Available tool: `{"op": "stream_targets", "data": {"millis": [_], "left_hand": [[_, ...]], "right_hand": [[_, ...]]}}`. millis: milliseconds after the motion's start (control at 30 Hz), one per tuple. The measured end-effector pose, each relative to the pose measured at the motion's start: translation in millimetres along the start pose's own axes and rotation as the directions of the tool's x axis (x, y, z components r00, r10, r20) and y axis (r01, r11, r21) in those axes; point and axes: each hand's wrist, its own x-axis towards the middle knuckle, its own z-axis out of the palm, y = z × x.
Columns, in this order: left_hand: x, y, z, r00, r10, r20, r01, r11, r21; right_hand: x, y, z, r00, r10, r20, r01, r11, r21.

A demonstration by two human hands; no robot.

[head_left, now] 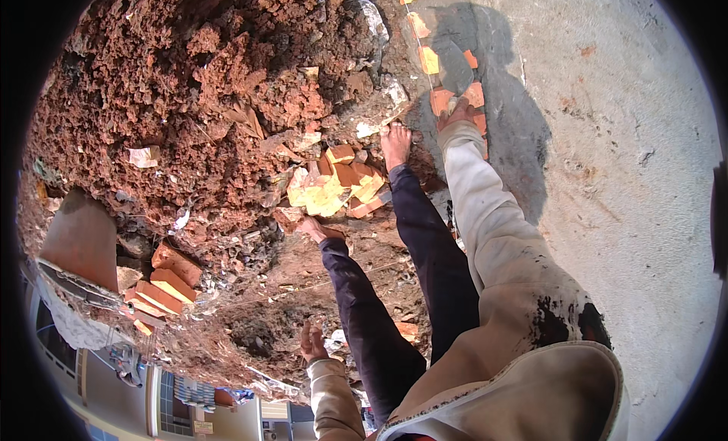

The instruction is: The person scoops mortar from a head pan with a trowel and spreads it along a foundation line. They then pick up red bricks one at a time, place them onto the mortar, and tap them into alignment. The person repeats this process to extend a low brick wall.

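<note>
My right hand [458, 113] is closed at the top of the view, its arm stretched far forward. It grips a trowel, whose handle is hidden in the fingers. The grey pointed trowel blade [456, 68] lies over a row of orange bricks [475, 94] and grey mortar. A thin string [418, 40] runs along the left side of that row. My left hand [312, 342] hangs low at the lower middle, fingers loosely curled and apart, with nothing visible in it. Below it is reddish ground.
Broken brick pieces [334, 185] lie heaped between my bare feet [396, 144]. Rough red soil [189, 84] fills the upper left. More bricks [163, 289] sit at the left beside a grey-brown slab [82, 240]. A plastered grey surface [629, 175] spans the right. Buildings stand at lower left.
</note>
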Motion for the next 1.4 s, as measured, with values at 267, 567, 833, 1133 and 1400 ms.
{"op": "stream_targets", "data": {"millis": [267,567,833,1133,1400], "left_hand": [[-1,-14,14,1.000,-0.026,-0.006,0.026,1.000,-0.014],[-7,-3,14,0.994,-0.066,0.087,0.063,0.997,0.043],[-4,-7,10,0.996,-0.078,0.053,0.076,0.996,0.039],[6,-9,7,0.997,-0.063,0.051,0.061,0.997,0.046],[-2,1,20,0.999,-0.022,0.027,0.021,1.000,0.020]], "right_hand": [[21,33,-44,0.986,-0.162,0.048,0.169,0.959,-0.228],[39,89,-54,0.968,-0.218,0.128,0.251,0.768,-0.589],[62,65,-57,0.944,-0.292,0.154,0.319,0.926,-0.200],[68,49,-18,0.972,-0.179,0.150,0.199,0.970,-0.137],[81,63,-36,0.935,-0.261,0.239,0.315,0.923,-0.223]]}}
